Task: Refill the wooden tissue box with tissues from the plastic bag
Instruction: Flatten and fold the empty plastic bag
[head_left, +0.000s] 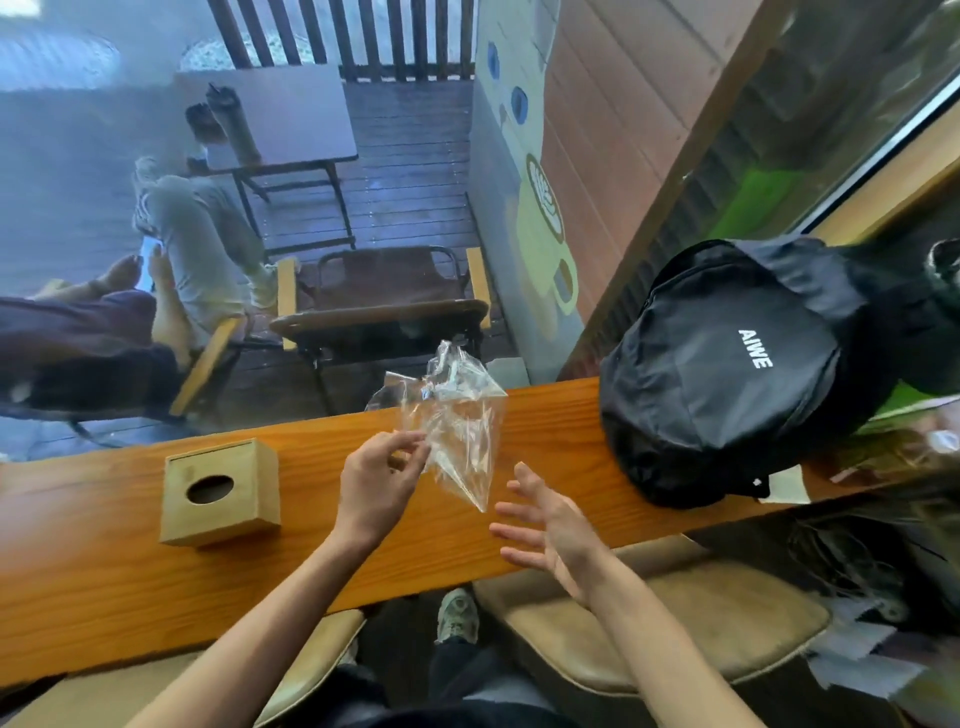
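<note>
A clear plastic bag (460, 426) hangs crumpled above the wooden counter (104, 587), and I see no tissues in it. My left hand (376, 480) pinches its left edge between thumb and fingers. My right hand (545, 525) hovers just right of the bag's lower tip, fingers spread, touching nothing. The wooden tissue box (221, 491) stands on the counter to the left of my left hand, its top closed, and its oval opening looks dark.
A black backpack (727, 364) sits on the counter's right end against the window. Two padded stools (675, 618) stand under the counter's near edge, and my shoe shows between them. Beyond the glass are a deck chair, a small table and a seated person.
</note>
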